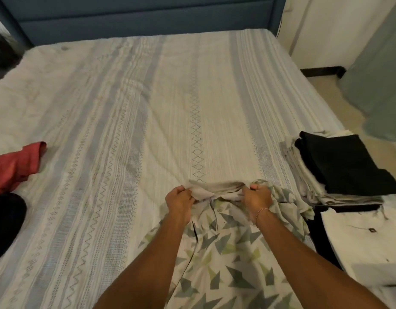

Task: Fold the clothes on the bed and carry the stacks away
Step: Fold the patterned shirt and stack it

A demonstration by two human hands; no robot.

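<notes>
- Head view: our left hand (179, 202) and right hand (257, 198) each pinch the collar of the patterned shirt (226, 259), which lies at the bed's (125, 108) near edge.
- We judge we are laying this shirt flat to fold it; next the sleeves need turning in.
- A folded stack (339, 172) sits at the right edge.
- A red garment (16, 166) waits unfolded at the left edge.

Head camera looks forward and down, close over the bed (125, 108).

Matt woven cloth bedspread (125, 130)
</notes>
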